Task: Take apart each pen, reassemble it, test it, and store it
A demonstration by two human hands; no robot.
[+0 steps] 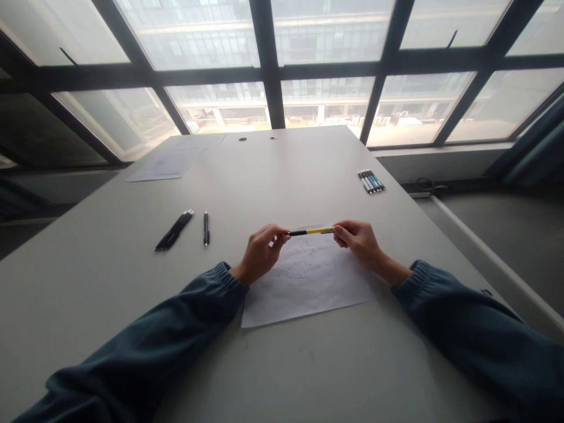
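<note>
A yellow and black pen (311, 231) is held level just above a white sheet of paper (308, 288) with faint pencil marks. My left hand (261, 251) pinches the pen's black end with closed fingers. At the other end, my right hand (359, 241) grips the pen, fingers curled round it. Both arms wear dark teal sleeves and rest on the grey table (110, 276).
Black pens (174, 230) and a single black pen (206, 228) lie to the left. A row of several coloured pens (371, 181) lies at the far right. More paper sheets (170, 161) sit at the far left corner. Windows rise behind the table.
</note>
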